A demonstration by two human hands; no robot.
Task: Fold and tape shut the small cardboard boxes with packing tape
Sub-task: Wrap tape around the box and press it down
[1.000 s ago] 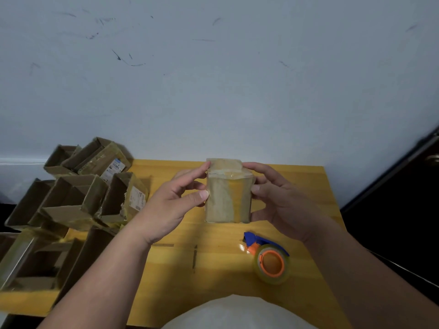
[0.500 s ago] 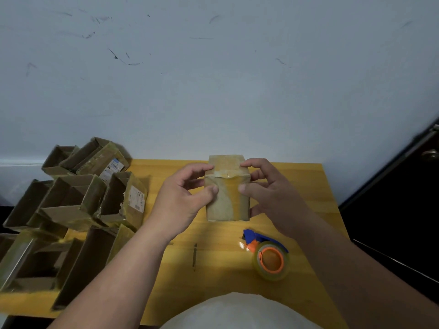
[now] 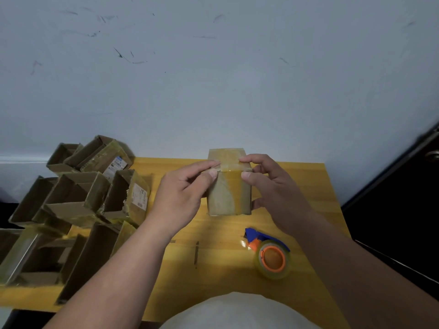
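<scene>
A pale, scuffed wall (image 3: 213, 79) fills the upper frame. Below it lies a smooth yellow wooden table (image 3: 221, 264). At the left a heap of open cardboard boxes (image 3: 78, 198) sprawls, rough brown, with glossy tape strips and white labels. At centre, the small cardboard box (image 3: 229, 193) stands upright on the table, closed, a shiny band of clear tape over its top and front. The left hand (image 3: 183, 198) pinches its upper left corner between thumb and fingers; the right hand (image 3: 273, 191) grips the upper right corner likewise. At lower right sits the round tape dispenser (image 3: 270, 255), with an orange core and a blue handle.
</scene>
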